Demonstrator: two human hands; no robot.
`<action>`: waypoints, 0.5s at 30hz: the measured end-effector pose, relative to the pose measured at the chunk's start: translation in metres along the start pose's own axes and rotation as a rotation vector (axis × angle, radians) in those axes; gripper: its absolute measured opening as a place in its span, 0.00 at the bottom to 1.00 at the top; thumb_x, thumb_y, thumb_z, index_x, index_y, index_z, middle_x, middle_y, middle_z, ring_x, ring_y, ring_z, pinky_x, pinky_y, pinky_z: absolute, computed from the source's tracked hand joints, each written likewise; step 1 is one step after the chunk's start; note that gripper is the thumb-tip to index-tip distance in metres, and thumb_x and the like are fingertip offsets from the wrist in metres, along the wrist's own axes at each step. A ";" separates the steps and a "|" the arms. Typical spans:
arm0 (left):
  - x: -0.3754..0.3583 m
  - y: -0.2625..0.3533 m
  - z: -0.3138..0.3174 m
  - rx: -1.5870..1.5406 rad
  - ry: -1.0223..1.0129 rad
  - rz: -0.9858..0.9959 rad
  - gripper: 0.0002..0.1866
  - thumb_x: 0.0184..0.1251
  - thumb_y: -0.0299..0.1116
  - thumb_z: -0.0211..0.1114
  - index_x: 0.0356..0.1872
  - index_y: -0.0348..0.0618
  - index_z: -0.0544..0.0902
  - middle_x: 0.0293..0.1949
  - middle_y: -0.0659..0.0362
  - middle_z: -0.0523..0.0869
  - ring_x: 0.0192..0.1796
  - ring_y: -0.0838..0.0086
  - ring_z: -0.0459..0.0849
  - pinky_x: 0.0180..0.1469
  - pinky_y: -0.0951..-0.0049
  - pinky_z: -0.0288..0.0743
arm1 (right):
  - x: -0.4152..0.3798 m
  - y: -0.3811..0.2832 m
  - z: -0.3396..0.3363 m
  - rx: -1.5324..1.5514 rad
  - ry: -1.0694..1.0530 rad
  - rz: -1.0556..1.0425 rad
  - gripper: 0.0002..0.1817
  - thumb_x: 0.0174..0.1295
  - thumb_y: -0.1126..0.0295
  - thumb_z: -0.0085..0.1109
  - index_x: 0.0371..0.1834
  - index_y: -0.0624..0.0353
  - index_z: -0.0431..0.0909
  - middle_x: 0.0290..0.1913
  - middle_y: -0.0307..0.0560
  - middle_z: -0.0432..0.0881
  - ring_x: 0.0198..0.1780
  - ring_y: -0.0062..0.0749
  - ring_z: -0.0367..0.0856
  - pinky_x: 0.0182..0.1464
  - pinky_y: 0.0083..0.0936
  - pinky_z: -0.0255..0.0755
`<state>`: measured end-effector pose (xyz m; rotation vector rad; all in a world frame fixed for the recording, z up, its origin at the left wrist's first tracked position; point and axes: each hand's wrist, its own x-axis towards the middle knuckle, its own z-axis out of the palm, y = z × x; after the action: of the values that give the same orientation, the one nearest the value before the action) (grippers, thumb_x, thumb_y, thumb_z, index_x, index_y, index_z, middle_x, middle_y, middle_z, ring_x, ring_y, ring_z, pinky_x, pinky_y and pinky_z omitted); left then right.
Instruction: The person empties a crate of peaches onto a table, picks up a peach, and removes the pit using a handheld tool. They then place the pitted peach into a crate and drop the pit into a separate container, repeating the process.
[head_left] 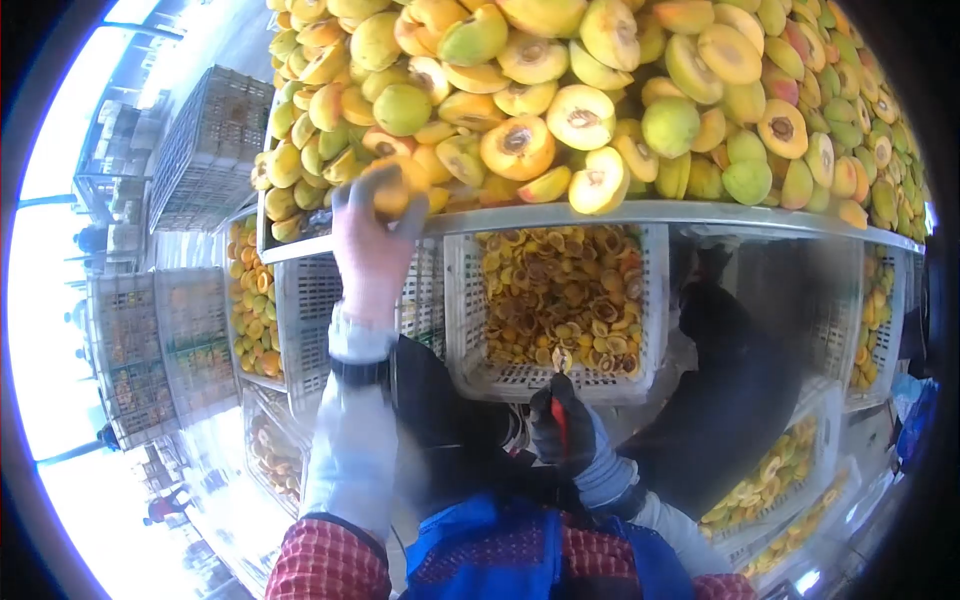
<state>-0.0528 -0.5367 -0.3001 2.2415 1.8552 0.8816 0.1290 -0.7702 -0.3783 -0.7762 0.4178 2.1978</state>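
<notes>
Yellow and green peaches (520,148), many of them cut in half, are heaped on a metal-edged table (620,213). My left hand (375,240), in a pale glove with dark fingertips, reaches over the table's rim at the left. Its thumb and fingers are closed round an orange-yellow peach (402,185), slightly blurred. My right hand (562,425), in a dark glove, grips a red-handled pitting tool (559,412) in front of my body. The tool points away from me, and a small pale piece (561,356) shows at its tip.
Below the table's edge stands a white plastic crate (655,300) with brownish peach scraps inside. More crates of peaches (254,300) flank it at left and right. Stacked crates (212,145) rise at far left. A dark-clothed leg (730,390) lies to the crate's right.
</notes>
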 end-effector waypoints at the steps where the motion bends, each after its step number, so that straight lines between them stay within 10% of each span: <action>1: -0.015 0.006 -0.005 -0.044 -0.022 0.102 0.22 0.47 0.30 0.73 0.47 0.44 0.80 0.45 0.50 0.79 0.45 0.58 0.79 0.47 0.65 0.74 | -0.003 -0.002 0.004 -0.072 -0.024 -0.076 0.23 0.67 0.45 0.46 0.34 0.55 0.74 0.14 0.34 0.64 0.12 0.20 0.58 0.12 0.19 0.52; 7: -0.109 0.049 -0.020 -0.712 -0.803 -0.088 0.44 0.47 0.27 0.74 0.67 0.39 0.59 0.59 0.52 0.71 0.62 0.68 0.69 0.65 0.69 0.61 | -0.023 -0.006 0.024 -0.155 -0.203 -0.407 0.16 0.67 0.60 0.50 0.50 0.61 0.70 0.33 0.42 0.77 0.26 0.19 0.74 0.21 0.17 0.68; 15: -0.167 0.061 0.006 -1.370 -0.574 -0.602 0.33 0.63 0.40 0.65 0.66 0.39 0.63 0.55 0.55 0.75 0.58 0.72 0.73 0.60 0.71 0.68 | -0.028 0.015 0.025 -0.416 -0.049 -0.234 0.21 0.67 0.67 0.49 0.61 0.62 0.63 0.39 0.45 0.78 0.27 0.20 0.75 0.24 0.17 0.72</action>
<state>-0.0116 -0.7055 -0.3396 0.8638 0.9538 0.8229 0.1227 -0.7826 -0.3402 -0.9349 -0.1580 2.0981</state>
